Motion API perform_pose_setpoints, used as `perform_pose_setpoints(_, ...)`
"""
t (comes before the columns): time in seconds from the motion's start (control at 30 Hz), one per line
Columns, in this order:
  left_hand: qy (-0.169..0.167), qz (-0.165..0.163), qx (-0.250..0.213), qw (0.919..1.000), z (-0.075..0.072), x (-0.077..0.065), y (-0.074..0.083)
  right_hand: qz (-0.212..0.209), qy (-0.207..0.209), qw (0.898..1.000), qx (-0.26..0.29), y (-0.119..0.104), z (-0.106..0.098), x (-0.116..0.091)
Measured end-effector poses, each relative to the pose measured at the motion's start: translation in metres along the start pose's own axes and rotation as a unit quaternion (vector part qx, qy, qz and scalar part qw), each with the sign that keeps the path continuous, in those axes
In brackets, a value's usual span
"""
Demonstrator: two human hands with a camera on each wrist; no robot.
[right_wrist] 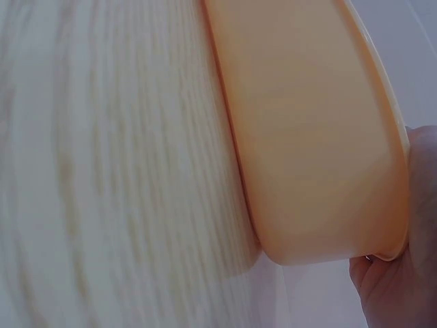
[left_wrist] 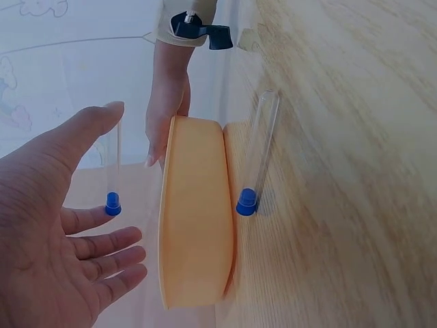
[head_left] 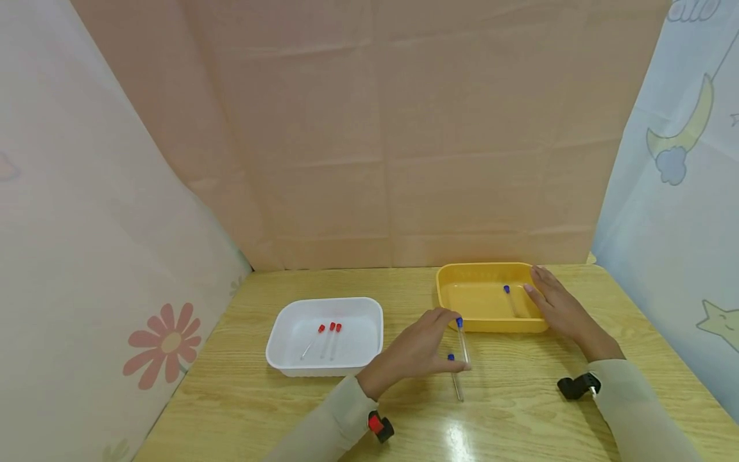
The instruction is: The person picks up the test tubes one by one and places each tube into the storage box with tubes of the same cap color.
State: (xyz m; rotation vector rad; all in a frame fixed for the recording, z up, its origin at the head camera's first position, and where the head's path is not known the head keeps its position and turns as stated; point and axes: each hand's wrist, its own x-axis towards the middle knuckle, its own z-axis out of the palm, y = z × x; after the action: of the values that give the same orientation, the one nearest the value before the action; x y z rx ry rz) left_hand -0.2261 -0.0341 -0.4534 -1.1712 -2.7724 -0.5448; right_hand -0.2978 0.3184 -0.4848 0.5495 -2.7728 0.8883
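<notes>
My left hand (head_left: 417, 350) holds a clear test tube with a blue cap (head_left: 463, 340) lengthwise between thumb and index finger, above the table in front of the yellow tray. In the left wrist view the other fingers (left_wrist: 113, 263) are spread. A second blue-capped test tube (head_left: 457, 382) lies on the table below that hand. At the right end of the yellow tray (head_left: 491, 325), my right hand (head_left: 562, 311) grips the rim, thumb on the inner side. One blue-capped tube (head_left: 510, 300) lies in this tray. The right wrist view shows only part of the right hand (right_wrist: 392, 290) at the rim.
A white tray (head_left: 283, 350) stands on the left of the wooden table (head_left: 231, 398), with three red-capped tubes (head_left: 328, 340) in it. A brown backdrop (head_left: 381, 128) rises behind the table; patterned sheets hang at both sides.
</notes>
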Motion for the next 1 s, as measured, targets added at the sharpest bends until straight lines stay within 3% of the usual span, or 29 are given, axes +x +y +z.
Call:
perform_pose_setpoints(0.63, 0.008, 0.027, -0.002, 0.9996, -0.006, 0.011, 0.003, 0.005, -0.001, 1.000, 0.002, -0.001, 0.000, 0.000)
perform_pose_setpoints(1.0, 0.010, 0.018, 0.000, 0.9998, -0.004, 0.018, 0.000, -0.002, 0.003, 1.000, -0.001, -0.001, 0.001, 0.001)
